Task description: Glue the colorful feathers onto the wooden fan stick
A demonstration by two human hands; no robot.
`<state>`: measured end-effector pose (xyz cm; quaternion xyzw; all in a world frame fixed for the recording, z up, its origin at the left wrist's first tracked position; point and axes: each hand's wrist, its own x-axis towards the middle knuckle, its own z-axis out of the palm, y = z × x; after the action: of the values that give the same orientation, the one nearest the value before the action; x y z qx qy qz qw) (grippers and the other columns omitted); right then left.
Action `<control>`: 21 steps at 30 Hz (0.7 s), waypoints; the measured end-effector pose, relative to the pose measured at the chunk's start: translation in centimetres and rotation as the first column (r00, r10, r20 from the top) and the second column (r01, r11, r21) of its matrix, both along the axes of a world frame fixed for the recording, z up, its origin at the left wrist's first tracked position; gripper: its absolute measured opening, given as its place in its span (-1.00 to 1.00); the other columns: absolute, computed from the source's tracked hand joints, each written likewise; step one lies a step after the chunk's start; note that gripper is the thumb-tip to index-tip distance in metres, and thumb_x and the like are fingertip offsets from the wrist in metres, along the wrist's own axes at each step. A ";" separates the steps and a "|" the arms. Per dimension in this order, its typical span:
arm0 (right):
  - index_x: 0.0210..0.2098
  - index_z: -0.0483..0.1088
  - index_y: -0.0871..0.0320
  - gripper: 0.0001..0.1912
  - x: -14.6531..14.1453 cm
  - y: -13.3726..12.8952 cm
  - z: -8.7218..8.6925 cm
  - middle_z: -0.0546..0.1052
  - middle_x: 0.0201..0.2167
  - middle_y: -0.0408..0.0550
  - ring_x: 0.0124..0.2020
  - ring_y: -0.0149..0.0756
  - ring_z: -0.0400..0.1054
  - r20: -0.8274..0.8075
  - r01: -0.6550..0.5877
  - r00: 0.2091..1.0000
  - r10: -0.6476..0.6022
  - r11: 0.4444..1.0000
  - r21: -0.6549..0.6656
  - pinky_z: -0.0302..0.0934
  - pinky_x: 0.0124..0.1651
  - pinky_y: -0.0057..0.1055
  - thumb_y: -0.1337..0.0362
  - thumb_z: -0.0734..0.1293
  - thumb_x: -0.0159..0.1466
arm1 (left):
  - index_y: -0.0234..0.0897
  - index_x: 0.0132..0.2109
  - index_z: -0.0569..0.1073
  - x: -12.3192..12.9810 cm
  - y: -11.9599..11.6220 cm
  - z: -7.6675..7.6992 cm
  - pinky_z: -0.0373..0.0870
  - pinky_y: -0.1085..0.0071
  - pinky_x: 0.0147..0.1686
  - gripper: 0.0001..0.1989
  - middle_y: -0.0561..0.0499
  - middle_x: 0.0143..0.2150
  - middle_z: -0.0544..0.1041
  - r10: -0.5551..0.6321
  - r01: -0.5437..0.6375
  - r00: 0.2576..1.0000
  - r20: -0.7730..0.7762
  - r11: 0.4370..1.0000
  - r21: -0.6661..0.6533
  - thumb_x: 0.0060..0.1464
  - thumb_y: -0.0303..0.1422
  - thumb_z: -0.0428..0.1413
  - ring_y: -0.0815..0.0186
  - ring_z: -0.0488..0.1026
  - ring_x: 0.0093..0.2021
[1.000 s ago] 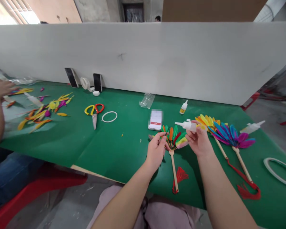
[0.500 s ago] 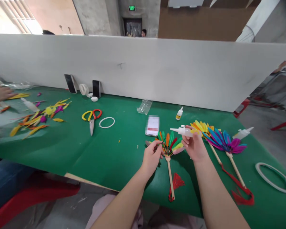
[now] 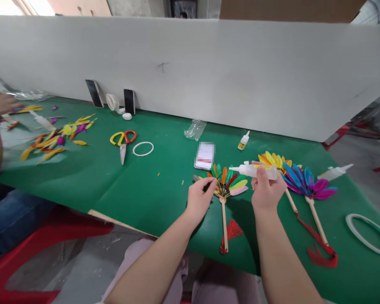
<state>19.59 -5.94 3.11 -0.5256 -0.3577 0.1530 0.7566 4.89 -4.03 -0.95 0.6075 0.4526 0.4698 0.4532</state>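
Remote feed, I had R hand (image 3: 267, 190) wrapped round the bottle (image 3: 250, 169), nozzle pointing L across the fan (image 3: 223, 204), handle toward me, just nearside of the flat phone (image 3: 204, 156). L hand (image 3: 201, 196), nearer fan, pinched tight; couldn't tell on what. Yellow label unreadable, phone scrn. blurred.

We see scissors (image 3: 123, 153) left of the frame's middle, a feather fan (image 3: 223, 201) right of it, a phone (image 3: 204, 153) behind the fan

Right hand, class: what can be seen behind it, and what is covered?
A yellow feather fan shows partly beyond the right hand and its bottle; whatever lies directly behind the hand is covered.
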 end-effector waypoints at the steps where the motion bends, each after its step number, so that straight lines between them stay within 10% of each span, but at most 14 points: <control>1: -0.38 0.43 0.19 -0.74 -0.3 -0.2 -0.1 0.30 -0.66 -0.18 -0.67 -0.47 0.17 0.038 0.039 0.998 -0.039 0.999 0.000 0.05 -0.63 -0.50 0.13 0.31 0.04 | -0.28 -0.27 0.48 0.0 0.0 0.0 0.34 0.49 -0.49 -0.74 0.01 -0.46 0.50 0.014 -0.013 1.000 -0.012 1.000 0.019 0.00 -0.23 0.01 0.39 0.39 -0.51; 21: -0.46 0.40 0.16 -0.75 -2.8 -1.7 0.6 0.49 -0.52 -0.07 -0.54 -0.37 0.34 0.538 0.219 0.816 -0.213 0.974 0.054 0.23 -0.49 -0.43 0.10 0.25 0.08 | -0.25 -0.28 0.48 -0.2 -0.1 0.3 0.33 0.47 -0.30 -0.81 0.02 -0.36 0.52 0.102 -0.061 0.981 -0.167 0.970 0.235 0.03 -0.33 0.00 0.39 0.41 -0.36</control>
<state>16.78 -7.68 3.69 -0.5884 -0.4934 -0.0862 0.6347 4.73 -4.09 -0.66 0.6758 0.4589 0.4811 0.3183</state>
